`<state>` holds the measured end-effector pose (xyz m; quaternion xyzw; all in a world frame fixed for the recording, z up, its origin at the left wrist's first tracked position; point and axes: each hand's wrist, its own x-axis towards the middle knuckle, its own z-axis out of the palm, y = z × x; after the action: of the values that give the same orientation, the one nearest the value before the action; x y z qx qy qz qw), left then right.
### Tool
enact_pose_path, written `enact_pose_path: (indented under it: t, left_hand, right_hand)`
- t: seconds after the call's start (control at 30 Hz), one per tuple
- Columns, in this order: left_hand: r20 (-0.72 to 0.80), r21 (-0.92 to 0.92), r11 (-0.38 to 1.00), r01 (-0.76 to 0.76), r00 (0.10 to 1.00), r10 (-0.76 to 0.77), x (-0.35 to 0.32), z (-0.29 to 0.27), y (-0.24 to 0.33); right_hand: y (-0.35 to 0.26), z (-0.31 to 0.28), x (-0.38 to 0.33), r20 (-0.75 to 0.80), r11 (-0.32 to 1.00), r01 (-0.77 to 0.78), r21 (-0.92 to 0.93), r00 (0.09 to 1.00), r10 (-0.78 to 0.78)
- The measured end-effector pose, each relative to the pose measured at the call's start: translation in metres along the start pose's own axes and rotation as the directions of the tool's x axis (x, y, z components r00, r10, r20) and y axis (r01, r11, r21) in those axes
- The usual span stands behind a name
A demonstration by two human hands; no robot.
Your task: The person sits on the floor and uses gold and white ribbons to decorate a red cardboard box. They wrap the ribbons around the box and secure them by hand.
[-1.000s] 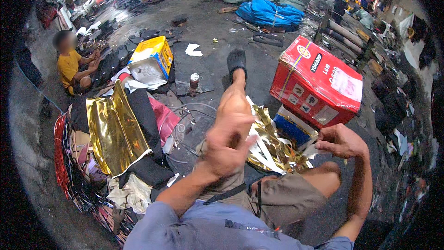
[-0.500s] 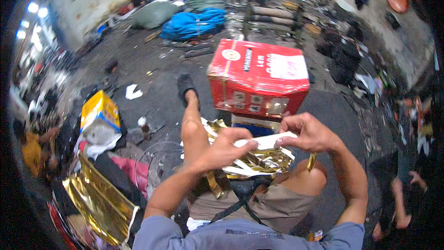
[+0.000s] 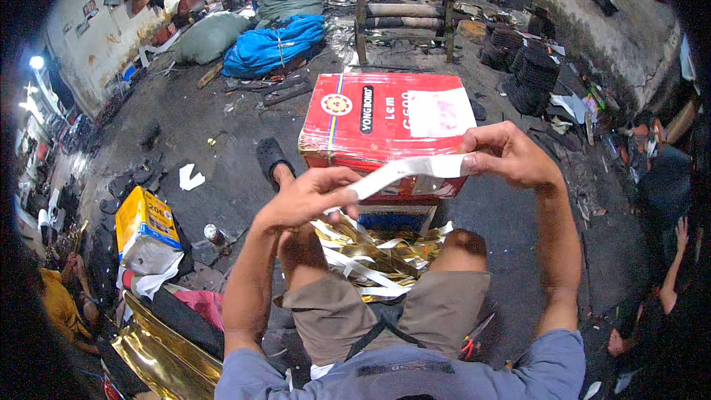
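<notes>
A white strip (image 3: 404,169) is stretched in a slight curve between my two hands, above my knees and in front of the red cardboard box. My left hand (image 3: 307,198) pinches its left end between thumb and fingers. At the other end, my right hand (image 3: 511,154) grips it the same way. Below them, a loose heap of gold and white strips (image 3: 374,255) lies between my knees. The taped red box (image 3: 348,122) stands just beyond, on a low support that is mostly hidden.
Shiny gold sheet material (image 3: 167,348) lies at lower left, near a yellow carton (image 3: 152,226). Orange-handled scissors (image 3: 468,347) seem to lie beside my right thigh. Farther off are a blue bundle (image 3: 274,44) and a roller rack (image 3: 404,18). Other people sit at both sides.
My hands have risen and moved farther apart, so a longer stretch of the white strip shows. The view has shifted, and my legs and the red box appear differently placed.
</notes>
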<state>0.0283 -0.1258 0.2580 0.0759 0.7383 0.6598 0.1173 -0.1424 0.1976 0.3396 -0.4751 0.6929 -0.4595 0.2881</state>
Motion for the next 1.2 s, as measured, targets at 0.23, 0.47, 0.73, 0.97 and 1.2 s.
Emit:
enact_pose_path:
  t: [0.23,0.47,0.73,0.97,1.2]
  left_hand:
    - [0.175,0.17,0.979,-0.114,0.981,0.084,0.041,0.039,-0.037]
    - [0.088,-0.546,0.824,-0.15,0.968,0.234,0.047,0.106,-0.043]
    - [-0.26,-0.593,0.76,-0.265,0.957,0.131,0.017,0.125,-0.043]
    - [-0.333,-0.323,0.917,-0.233,0.935,0.121,-0.006,0.149,-0.041]
    - [-0.317,-0.258,0.955,-0.145,0.947,0.058,-0.033,0.162,-0.036]
  right_hand:
    - [-0.018,-0.014,-0.001,0.012,0.988,0.15,0.038,0.988,-0.151]
    - [-0.015,0.005,0.0,-0.093,0.993,0.064,-0.096,0.993,-0.073]
    - [0.062,0.037,-0.026,-0.419,0.653,-0.155,-0.742,0.866,-0.272]
    - [0.029,0.14,-0.045,-0.541,0.957,0.072,-0.281,0.811,-0.22]
    - [0.024,0.163,-0.046,-0.558,0.915,0.112,-0.389,0.761,-0.331]
